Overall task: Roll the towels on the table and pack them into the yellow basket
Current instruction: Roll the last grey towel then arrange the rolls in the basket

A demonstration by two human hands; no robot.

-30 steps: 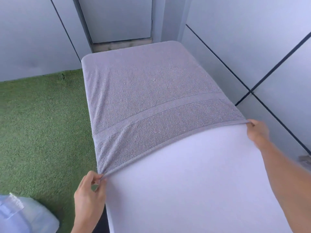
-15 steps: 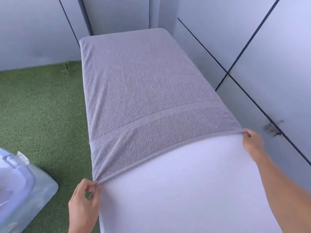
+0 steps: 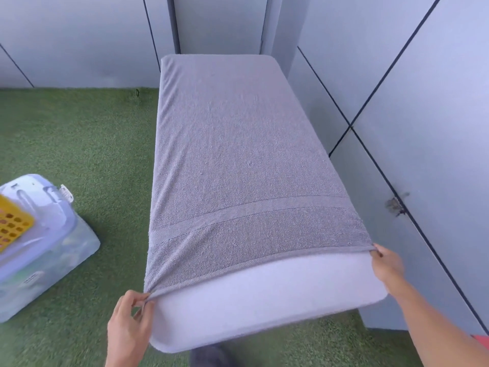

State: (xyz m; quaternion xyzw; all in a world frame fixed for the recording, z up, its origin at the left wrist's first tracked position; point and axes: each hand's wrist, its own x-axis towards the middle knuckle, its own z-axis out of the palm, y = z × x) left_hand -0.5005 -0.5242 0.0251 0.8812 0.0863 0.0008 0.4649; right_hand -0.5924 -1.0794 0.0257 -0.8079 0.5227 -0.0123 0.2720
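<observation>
A grey towel (image 3: 238, 165) lay flat along the white table (image 3: 264, 295), covering all but its near end. The left hand (image 3: 129, 327) pinched the towel's near-left corner at the table's left edge, and the right hand (image 3: 387, 266) pinched the near-right corner — the hem stretched between them. The yellow basket (image 3: 12, 223) sat on a clear bin (image 3: 47, 250) on the green turf (image 3: 87, 144), well to the left

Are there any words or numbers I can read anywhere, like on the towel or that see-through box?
No text can be read here.
Grey towel: no words, only a plain woven band.
Clear box: a small white tag and a faint label, both too blurred to read.
Yellow basket: holes only, no writing.
Wall panels: no signs.
</observation>
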